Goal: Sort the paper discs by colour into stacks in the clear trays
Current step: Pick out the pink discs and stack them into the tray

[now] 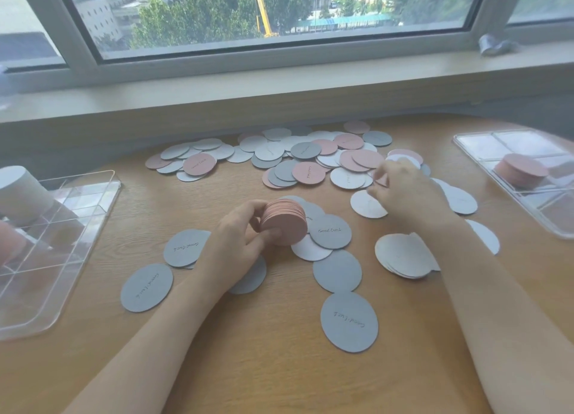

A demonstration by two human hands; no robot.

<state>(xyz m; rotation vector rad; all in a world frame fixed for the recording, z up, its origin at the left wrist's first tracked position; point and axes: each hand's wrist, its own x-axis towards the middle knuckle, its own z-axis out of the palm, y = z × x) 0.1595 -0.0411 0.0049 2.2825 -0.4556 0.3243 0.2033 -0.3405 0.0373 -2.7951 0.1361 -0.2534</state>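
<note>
Left hand (245,236) grips the pink stack (284,222) on edge above the bench (279,367); right hand (403,190) pinches a pink disc (381,180) just right of it, pink-stack tray (509,177) farther right

Both forearms were bare up to the lower edge of the picture, and no sleeve was visible. The left hand (239,239) and the right hand (407,193) wore no gloves

Discs (337,152) — pink, grey, white — on a wood-grain table (279,367).
</note>
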